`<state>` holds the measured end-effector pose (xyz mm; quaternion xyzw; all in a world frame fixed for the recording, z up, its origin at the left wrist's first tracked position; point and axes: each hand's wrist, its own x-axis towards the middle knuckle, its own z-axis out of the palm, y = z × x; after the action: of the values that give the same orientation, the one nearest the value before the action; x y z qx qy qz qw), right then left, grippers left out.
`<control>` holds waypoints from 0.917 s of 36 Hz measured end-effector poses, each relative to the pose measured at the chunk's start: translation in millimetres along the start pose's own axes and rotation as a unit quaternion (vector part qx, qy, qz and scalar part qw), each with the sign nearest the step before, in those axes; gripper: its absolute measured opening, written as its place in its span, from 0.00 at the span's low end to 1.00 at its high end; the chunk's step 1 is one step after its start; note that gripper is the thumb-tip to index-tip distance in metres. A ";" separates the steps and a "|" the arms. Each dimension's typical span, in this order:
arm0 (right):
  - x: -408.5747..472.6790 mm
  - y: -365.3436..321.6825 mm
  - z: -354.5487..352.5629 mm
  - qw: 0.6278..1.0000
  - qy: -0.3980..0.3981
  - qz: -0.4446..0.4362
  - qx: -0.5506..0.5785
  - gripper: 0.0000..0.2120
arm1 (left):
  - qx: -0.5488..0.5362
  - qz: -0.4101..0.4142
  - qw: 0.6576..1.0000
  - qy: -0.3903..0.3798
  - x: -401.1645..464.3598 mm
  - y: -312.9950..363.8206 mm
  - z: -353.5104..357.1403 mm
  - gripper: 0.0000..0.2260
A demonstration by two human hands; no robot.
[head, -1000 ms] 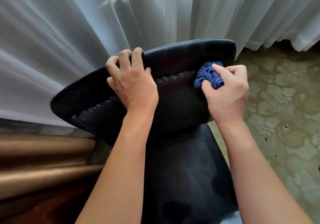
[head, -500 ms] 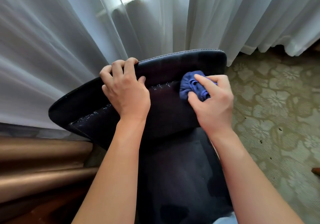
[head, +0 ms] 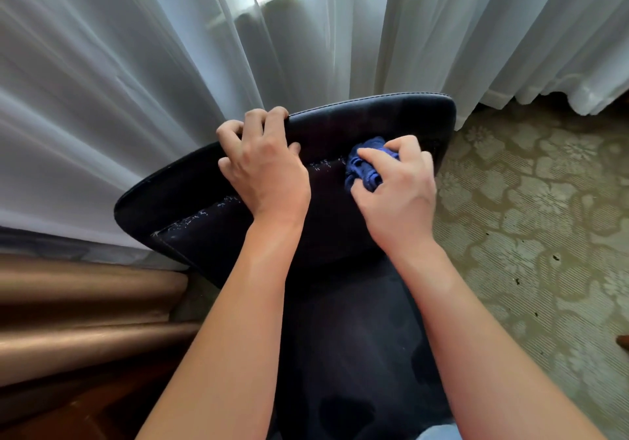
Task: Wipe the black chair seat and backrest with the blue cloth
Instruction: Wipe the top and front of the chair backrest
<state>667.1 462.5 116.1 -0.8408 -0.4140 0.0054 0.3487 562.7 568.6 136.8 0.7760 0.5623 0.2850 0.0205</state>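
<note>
The black chair's backrest (head: 360, 123) curves across the middle of the view, with a worn, flaking seam running along it. Below it lies the black seat (head: 343, 347), showing darker patches. My left hand (head: 263, 164) grips the top edge of the backrest, fingers curled over the rim. My right hand (head: 398, 184) holds the bunched blue cloth (head: 364, 165) and presses it against the backrest's front face, right of centre. Most of the cloth is hidden under my fingers.
White sheer curtains (head: 143, 75) hang directly behind the chair. A brown wooden ledge (head: 85, 307) runs along the lower left. Green floral-patterned carpet (head: 531, 221) covers the floor to the right.
My right hand has slid the blue cloth leftward along the backrest, closer to my left hand. The left hand keeps its grip on the top edge.
</note>
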 end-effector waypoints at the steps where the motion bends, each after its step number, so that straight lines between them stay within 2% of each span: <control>1: -1.4 -4.0 0.8 1.000 -0.010 -0.010 0.003 0.18 | 0.003 0.003 1.000 -0.001 0.2 -1.2 -1.4 0.20; 5: -6.2 -4.7 -2.6 0.999 -0.022 -0.025 0.035 0.19 | 0.000 0.018 1.000 -0.019 -0.2 -7.3 -12.8 0.21; 8: -9.8 4.9 -11.3 0.998 0.017 0.004 0.063 0.18 | 0.001 0.018 0.999 -0.036 -5.4 -13.2 -21.8 0.25; 12: -8.5 14.5 -20.3 0.994 0.065 0.064 0.058 0.19 | 0.026 -0.017 0.999 -0.013 -10.0 -32.6 -29.9 0.27; 17: -3.1 13.0 -14.8 0.994 0.039 0.092 0.039 0.20 | 0.040 -0.061 0.997 -0.023 -8.3 -54.8 -32.9 0.26; 21: -1.5 6.0 -7.2 0.996 0.031 0.076 0.027 0.20 | 0.030 -0.052 0.998 -0.024 0.7 -60.3 -33.9 0.23; 28: -7.0 -22.3 10.4 1.000 -0.001 0.013 -0.011 0.19 | 0.009 -0.031 0.999 -0.017 4.9 -66.7 -33.5 0.23; 33: -18.0 -53.0 25.7 0.997 -0.051 -0.056 0.001 0.18 | 0.003 -0.035 0.999 -0.014 8.1 -69.1 -34.7 0.23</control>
<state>610.9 486.8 123.0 -0.8145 -0.4778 0.0287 0.3277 488.7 591.0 144.9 0.7598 0.5897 0.2714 0.0358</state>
